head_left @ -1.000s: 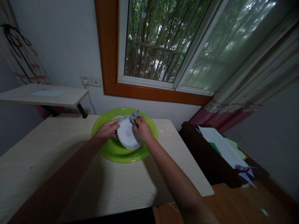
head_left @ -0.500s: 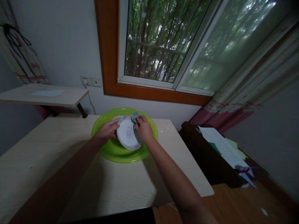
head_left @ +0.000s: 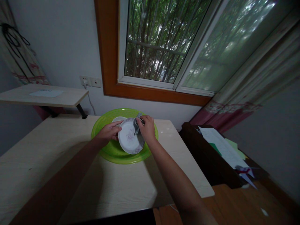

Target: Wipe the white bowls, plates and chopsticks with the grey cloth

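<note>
Both grips pinch: left hand (head_left: 110, 131) a plate (head_left: 129, 141), right hand (head_left: 147, 127) a cloth (head_left: 136, 127). On the tabletop (head_left: 126, 184) sits the green basin (head_left: 107, 153); over its middle is the round plate, no long axis, rightward of the left hand, whose thumb touches it; the cloth meets it right of the basin's centre.

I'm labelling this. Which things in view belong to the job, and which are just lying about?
The job:
white dish in the left hand
grey cloth in the right hand
green basin, holding another white dish

Lying about:
loose papers at right
sheet on shelf
</note>
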`<state>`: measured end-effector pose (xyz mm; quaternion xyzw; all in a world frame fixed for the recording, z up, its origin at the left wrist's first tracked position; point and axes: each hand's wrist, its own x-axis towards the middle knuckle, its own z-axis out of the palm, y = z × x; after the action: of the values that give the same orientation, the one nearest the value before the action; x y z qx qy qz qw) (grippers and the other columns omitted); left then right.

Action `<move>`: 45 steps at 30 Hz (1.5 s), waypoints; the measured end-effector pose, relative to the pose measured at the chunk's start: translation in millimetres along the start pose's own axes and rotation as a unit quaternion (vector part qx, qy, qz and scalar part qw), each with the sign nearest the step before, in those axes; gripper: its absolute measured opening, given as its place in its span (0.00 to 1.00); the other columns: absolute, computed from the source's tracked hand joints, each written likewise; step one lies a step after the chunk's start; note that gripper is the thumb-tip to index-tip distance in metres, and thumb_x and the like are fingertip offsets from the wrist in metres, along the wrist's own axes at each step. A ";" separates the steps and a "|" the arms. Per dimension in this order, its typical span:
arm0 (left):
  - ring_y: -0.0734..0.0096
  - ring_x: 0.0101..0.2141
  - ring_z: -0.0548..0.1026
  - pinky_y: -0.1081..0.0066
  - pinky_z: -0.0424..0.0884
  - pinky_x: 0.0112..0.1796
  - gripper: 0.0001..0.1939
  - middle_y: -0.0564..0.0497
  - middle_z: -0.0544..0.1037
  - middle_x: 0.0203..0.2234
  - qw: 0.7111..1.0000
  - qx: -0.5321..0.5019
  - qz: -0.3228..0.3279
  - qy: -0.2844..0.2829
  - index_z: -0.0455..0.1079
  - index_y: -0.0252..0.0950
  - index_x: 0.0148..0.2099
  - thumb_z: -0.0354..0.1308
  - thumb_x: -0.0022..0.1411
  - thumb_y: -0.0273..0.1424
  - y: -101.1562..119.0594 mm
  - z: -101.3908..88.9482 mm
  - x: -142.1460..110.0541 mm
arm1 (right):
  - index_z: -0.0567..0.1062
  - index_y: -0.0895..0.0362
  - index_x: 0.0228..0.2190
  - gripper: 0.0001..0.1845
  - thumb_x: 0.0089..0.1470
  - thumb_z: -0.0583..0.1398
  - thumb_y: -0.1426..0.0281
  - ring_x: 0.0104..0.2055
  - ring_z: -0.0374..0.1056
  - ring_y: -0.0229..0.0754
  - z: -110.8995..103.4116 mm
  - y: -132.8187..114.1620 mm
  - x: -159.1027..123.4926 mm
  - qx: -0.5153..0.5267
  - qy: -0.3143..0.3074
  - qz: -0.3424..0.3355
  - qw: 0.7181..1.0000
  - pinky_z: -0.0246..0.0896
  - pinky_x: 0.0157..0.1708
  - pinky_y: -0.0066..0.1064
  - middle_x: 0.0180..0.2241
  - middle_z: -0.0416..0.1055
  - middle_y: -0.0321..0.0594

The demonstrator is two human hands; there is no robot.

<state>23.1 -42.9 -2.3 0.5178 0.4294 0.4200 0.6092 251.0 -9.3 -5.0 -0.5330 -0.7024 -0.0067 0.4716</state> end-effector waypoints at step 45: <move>0.69 0.29 0.77 0.73 0.73 0.26 0.36 0.46 0.80 0.35 1.000 0.026 -0.002 0.011 0.65 0.31 0.65 0.64 0.56 0.36 2.8 3.7 -3.8 | 0.81 0.53 0.47 0.14 0.63 0.59 0.68 0.46 0.66 0.46 -0.1 -5.4 -4.2 -0.034 -0.093 -0.105 0.990 0.60 0.50 0.37 0.41 0.74 0.44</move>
<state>25.4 -47.2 1.2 0.5279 0.4479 0.4127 0.5919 247.0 -14.8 -5.1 -0.4700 -0.7947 -0.0305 0.3828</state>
